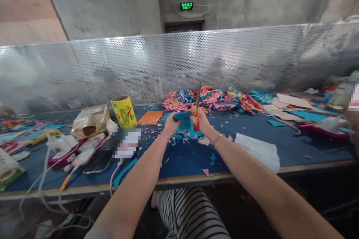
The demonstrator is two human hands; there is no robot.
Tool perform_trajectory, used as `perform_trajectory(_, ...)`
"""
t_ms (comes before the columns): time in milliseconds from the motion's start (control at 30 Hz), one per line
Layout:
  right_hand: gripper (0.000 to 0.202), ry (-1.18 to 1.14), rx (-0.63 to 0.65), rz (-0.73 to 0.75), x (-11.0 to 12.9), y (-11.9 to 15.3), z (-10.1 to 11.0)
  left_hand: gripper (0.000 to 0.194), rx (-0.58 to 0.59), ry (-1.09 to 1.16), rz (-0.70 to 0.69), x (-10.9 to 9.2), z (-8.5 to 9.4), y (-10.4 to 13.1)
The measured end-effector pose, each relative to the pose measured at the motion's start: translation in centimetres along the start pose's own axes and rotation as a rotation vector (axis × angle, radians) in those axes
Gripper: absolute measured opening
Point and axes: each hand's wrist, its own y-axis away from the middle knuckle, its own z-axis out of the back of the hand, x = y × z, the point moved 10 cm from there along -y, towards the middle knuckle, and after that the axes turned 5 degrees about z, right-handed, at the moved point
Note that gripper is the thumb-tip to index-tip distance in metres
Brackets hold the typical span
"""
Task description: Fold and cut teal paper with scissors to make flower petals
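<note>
My left fingers (pixel 170 119) are clamped on a blue sheet (pixel 183 122), above the middle of the worktop (pixel 179 164) and near its front edge. My right fingers (pixel 193 118) are closed around the red-orange handles of the scissors (pixel 196 119), just beside the sheet. The blades point up and away from me; I cannot tell whether they are parted.

For a clean cut, I judge it best to keep the sheet taut, set the left fingertips clear of the blade line, and turn the sheet rather than the right wrist. Loose material is likely to fold between the blades.

The sheet looks thin and pliable; whether it is felt, foam or paper, I cannot tell. Below it lie small, sharp-cornered scraps (pixel 204 141) in blue and pink. Behind, shaggy multicoloured clumps (pixel 179 101) stand rounded and layered. A flat orange sheet (pixel 150 118) has straight edges; a yellow cylinder (pixel 123 112) stands to its left. The panel (pixel 140 71) at the back is perforated metal.
</note>
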Motion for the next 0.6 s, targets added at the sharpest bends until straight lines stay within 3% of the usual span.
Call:
perform_trajectory(133, 0.030, -0.022, 0.030, -0.060, -2.3, -0.2, -0.7, 0.018, -0.019, 0.061, 0.041, 1.1, 0.3, -0.3)
perform_trajectory(267, 0.036, -0.019, 0.017, 0.041, -3.0, -0.9, -0.6, 0.030, 0.045, 0.197, 0.188, 2.8, -0.4, -0.2)
perform_trajectory(600, 0.037, -0.022, -0.029, 0.016, -1.7, -0.2, -0.1, 0.045, 0.216, 0.431, 0.344, 2.5, -2.0, 1.2)
